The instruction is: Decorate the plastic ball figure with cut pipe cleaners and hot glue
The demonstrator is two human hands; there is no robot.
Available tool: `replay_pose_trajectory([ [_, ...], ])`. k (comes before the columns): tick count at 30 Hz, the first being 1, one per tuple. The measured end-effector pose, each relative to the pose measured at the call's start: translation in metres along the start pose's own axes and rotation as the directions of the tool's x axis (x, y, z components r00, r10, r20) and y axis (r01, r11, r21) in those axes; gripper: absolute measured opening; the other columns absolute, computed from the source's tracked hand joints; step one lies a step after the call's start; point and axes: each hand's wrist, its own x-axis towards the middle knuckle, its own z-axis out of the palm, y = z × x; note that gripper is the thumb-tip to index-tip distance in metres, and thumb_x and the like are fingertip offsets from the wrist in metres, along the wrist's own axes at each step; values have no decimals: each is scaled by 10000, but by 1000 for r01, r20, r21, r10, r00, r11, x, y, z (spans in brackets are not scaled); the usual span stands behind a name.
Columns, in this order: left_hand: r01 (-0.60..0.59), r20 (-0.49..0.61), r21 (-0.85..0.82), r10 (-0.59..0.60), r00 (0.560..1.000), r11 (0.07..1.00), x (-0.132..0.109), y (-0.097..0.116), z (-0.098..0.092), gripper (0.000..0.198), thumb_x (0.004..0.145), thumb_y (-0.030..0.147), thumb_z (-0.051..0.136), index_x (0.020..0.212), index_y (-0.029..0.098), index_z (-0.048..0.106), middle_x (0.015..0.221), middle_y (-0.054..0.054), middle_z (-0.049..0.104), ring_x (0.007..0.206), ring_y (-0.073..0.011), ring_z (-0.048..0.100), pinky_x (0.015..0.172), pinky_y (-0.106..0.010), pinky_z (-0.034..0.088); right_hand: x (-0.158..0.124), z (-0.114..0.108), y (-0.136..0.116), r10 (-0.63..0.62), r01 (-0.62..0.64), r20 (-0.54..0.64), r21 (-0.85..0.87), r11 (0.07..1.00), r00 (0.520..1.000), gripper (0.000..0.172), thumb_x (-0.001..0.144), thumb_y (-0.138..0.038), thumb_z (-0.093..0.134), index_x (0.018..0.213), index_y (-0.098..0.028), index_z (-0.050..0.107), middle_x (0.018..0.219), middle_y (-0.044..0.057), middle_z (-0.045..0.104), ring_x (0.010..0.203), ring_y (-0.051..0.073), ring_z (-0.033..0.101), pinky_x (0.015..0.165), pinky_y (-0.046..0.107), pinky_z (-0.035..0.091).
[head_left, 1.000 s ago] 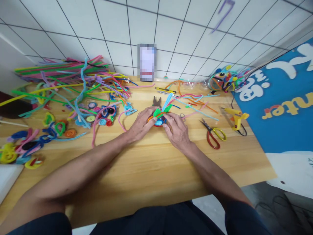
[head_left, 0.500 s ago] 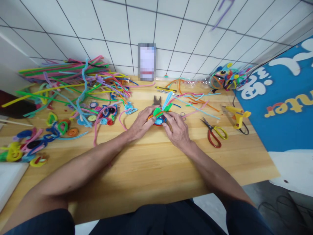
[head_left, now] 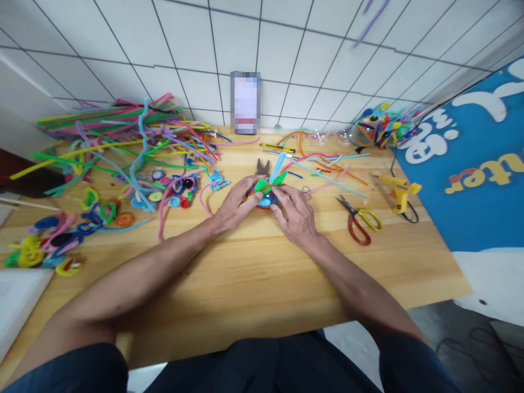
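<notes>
Between my two hands, low over the wooden table, is a small pipe-cleaner figure (head_left: 266,202) with a blue body, green leaf-like pieces, an orange strand across it and light-blue loops sticking up. My left hand (head_left: 239,203) closes on its left side, thumb against the orange strand. From the right, my right hand (head_left: 295,213) pinches the other side with thumb and forefinger. Both hands partly cover the figure. Just behind it lie pliers (head_left: 263,166), jaws pointing away and handles hidden.
Scissors (head_left: 358,220) and a yellow glue gun (head_left: 399,192) lie to the right. Loose pipe cleaners (head_left: 110,123) pile up at the back left, with coiled pieces (head_left: 61,240) nearer. A phone (head_left: 245,102) leans on the tiled wall. A decorated clear container (head_left: 374,131) stands back right.
The view has shifted slightly. Both hands keep their hold on the figure, with hardly any visible finger movement.
</notes>
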Motion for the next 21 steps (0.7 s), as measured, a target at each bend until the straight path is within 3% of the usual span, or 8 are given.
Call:
replay_pose_trajectory([
  [8,144,45,21,-145,988,989,4,11,-11,461,967,432,609,1368,205,614,1317,-80,715,1213,-270,655,1103,-422,507,-1,3,0,-8,8,14,18,1000,1000,435,1060,-272,564,1490,-219,599,1333,162,687,1216,296,672,1045,484,597],
  [14,215,68,76,-220,973,974,12,28,-21,444,918,531,679,1210,202,622,1199,-54,725,1152,-251,654,1016,-364,539,0,7,-4,-45,46,-12,77,996,999,423,1048,-238,574,1468,-216,615,1324,156,704,1228,302,672,1045,473,605],
  [18,236,69,75,-241,968,969,12,34,-22,451,886,547,712,1159,200,623,1146,-56,731,1118,-250,670,983,-360,554,-2,10,-3,18,-10,-34,223,975,999,557,1038,-238,568,1584,-208,462,1363,169,698,1278,313,664,1076,512,591],
  [21,305,71,35,-306,949,952,9,38,-22,470,882,508,708,1235,210,622,1174,-60,743,1115,-252,691,976,-363,564,-3,14,0,86,-57,-68,355,933,994,609,1026,-217,559,1609,-219,383,1336,149,723,1255,294,686,1075,507,594],
])
